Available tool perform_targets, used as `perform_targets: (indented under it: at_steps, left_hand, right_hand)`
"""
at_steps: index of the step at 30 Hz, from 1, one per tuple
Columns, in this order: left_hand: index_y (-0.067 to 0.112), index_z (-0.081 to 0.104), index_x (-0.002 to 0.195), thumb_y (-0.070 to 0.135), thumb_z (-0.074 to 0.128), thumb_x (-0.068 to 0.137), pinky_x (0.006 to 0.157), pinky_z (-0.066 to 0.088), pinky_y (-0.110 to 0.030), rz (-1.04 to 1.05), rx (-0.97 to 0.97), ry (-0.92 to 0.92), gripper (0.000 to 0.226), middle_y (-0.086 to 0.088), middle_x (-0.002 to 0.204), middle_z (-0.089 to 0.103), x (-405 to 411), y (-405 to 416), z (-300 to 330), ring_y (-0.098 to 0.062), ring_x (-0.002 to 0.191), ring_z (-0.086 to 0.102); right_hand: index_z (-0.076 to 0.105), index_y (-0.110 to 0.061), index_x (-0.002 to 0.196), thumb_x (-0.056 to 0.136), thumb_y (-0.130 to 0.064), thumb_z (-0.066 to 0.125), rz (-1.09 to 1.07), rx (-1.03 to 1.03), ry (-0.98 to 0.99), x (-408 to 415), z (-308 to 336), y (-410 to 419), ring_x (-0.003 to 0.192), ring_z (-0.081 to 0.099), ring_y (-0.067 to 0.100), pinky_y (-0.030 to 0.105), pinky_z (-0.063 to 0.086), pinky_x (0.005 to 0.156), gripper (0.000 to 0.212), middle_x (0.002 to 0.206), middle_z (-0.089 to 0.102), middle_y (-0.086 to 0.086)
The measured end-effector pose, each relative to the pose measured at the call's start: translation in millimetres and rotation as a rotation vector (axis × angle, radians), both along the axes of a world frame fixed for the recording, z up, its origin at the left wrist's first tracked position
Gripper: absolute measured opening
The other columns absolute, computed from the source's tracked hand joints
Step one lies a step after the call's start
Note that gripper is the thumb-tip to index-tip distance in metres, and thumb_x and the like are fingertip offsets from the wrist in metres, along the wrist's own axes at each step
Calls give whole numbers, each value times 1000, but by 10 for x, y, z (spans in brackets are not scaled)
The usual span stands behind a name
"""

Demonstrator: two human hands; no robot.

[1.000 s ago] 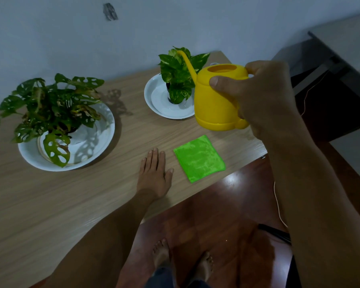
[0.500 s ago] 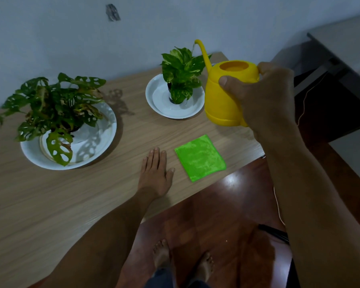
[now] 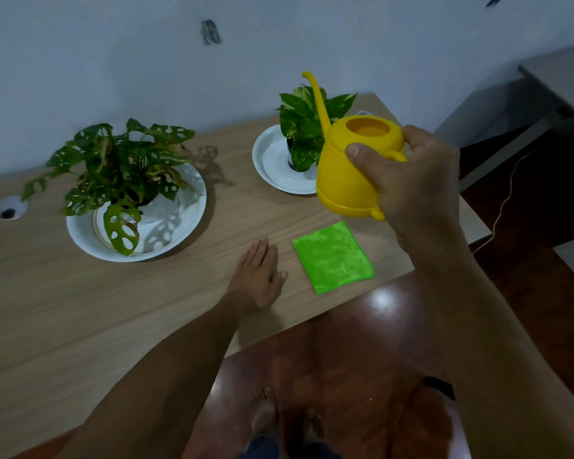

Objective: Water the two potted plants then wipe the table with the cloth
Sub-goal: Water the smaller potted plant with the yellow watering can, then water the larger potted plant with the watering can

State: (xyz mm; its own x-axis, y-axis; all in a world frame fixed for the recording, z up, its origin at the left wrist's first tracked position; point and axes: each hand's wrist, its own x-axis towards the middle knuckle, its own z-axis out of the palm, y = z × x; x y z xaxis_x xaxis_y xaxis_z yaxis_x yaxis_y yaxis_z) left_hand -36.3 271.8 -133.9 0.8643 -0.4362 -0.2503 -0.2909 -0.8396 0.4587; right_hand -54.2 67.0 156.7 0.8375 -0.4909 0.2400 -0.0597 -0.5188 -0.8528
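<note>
The right hand (image 3: 408,180) sits right of the frame's centre, raised, fingers curled closed around a handle with the thumb pressed forward; its bare forearm runs down to the lower right corner. The left hand (image 3: 257,276) lies palm down, flat on the counter (image 3: 80,309) at mid-frame, fingers together and straight, forearm stretching to the bottom left. Two bare feet (image 3: 282,415) show at bottom centre.

Head camera looks steeply down at table (image 3: 80,309)
</note>
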Motion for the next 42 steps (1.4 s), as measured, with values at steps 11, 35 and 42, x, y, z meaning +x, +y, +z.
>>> perform_targets:
  at_steps: [11,35,42]
  left_hand:
    - [10,13,163,49,31,107,130,3,-40,202,98,31,71,-10,174,3,-309,646,209,-26,161,1]
    - [16,-5,164,56,24,104,128,-10,-44,563,79,21,78,-10,172,-14,-1039,1685,-80,-23,159,-17]
    - [16,-4,164,56,23,105,128,-11,-43,558,55,-3,76,-9,172,-13,-1069,1713,-101,-23,159,-16]
  right_hand:
    - [70,-13,97,77,-35,86,263,87,-49,-170,178,261,66,59,-7,11,46,64,34,76,67,-12]
    - [68,-28,89,72,-45,88,515,-78,191,-196,148,1749,76,65,9,22,46,64,31,80,67,-12]
    - [68,-8,100,70,-49,87,462,-135,162,-43,300,1912,82,61,21,37,51,72,55,94,67,8]
